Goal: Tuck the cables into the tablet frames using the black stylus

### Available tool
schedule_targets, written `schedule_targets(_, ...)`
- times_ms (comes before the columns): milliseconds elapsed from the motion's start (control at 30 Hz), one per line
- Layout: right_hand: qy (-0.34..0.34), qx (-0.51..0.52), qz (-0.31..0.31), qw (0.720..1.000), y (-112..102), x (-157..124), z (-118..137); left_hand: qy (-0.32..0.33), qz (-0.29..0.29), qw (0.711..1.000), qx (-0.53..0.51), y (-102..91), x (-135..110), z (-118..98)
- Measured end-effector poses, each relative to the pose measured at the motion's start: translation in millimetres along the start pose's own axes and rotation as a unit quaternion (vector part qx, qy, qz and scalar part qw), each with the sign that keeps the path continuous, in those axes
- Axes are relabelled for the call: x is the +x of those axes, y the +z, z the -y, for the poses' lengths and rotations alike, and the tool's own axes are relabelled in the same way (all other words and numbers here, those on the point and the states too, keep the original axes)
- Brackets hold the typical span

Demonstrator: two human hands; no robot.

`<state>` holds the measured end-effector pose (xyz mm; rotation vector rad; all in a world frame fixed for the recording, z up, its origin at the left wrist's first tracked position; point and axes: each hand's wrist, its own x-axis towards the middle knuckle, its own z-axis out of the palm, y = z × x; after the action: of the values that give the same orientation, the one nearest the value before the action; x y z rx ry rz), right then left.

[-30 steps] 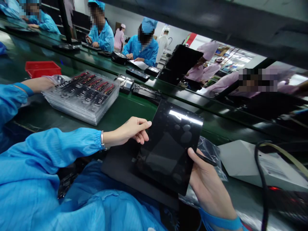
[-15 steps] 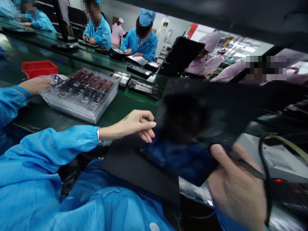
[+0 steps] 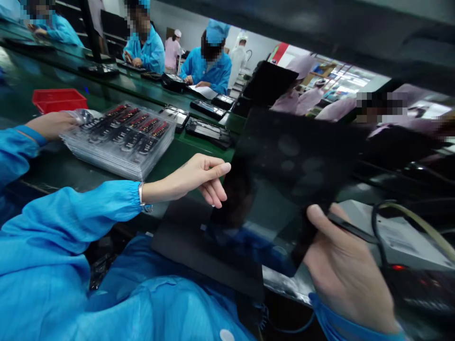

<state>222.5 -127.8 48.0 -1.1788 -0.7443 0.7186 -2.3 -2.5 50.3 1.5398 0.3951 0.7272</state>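
A glossy black panel (image 3: 284, 189), like a tablet screen, is tilted up in front of me and reflects light and blue cloth. My right hand (image 3: 350, 270) grips its lower right edge, thumb on the near face. A thin black stick-like tool (image 3: 350, 227) shows by the fingers of that hand. At the panel's left edge is my left hand (image 3: 201, 180), thumb and forefinger pinched together, the other fingers curled. What the pinch holds is unclear. Beneath the panel lies a flat dark sheet or board (image 3: 206, 251), above my lap.
Stacked clear plastic trays (image 3: 117, 137) with small black-and-red parts stand at left, a co-worker's gloved hand (image 3: 80, 116) beside them. Behind is a red bin (image 3: 59, 100). Device housings (image 3: 208, 132) line the green bench. A grey-white box (image 3: 408, 237) and cable are at right.
The panel has shifted and tilted slightly, so its reflections differ. My left hand has risen a little at its left edge. My right hand keeps its grip.
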Motion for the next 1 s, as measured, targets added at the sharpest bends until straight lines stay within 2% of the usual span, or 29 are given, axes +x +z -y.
schedule_targets(100, 0.077, 0.049, 0.045, 0.995, 8, 9, -9, -0.068, -0.030, 0.997, -0.016, -1.2, 2, 3)
schedule_targets(267, 0.137, 0.063, 0.044, 0.988, 4, 11, -27, -0.115, -0.053, 0.992, -0.022, -3.4, 5, 13)
schedule_targets(467, 0.154, 0.067, 0.058, 0.984, 1, 13, -31, -0.118, -0.068, 0.991, -0.020, -3.1, 5, 16)
schedule_targets(733, 0.166, 0.078, 0.032, 0.983, -1, 15, -36, -0.120, -0.067, 0.990, -0.021, -4.2, 6, 18)
schedule_targets(1000, 0.172, 0.083, 0.040, 0.981, 1, 14, -33, -0.101, -0.047, 0.994, 0.018, -1.0, 3, 13)
